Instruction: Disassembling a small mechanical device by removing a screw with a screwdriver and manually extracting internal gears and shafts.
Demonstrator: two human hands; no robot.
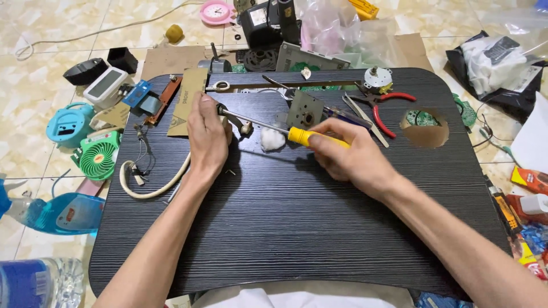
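Note:
My right hand (348, 155) grips a yellow-handled screwdriver (302, 137); its metal shaft runs left across the black lap table (285, 228). The tip meets a small beige part with a metal ring (233, 121) that my left hand (208, 137) holds down on the table. A beige cable (154, 188) curves from under my left hand to the table's left edge. Beside the shaft lie a white cotton-like wad (272, 140) and a grey metal bracket (304, 111).
Red-handled pliers (383, 108), tweezers, a small round motor (378, 78) and cardboard lie at the table's back. A round hole (425, 126) opens at the right. On the floor: a green mini fan (97, 157), blue spray bottle (54, 212), pink clock (216, 11), bags, circuit boards.

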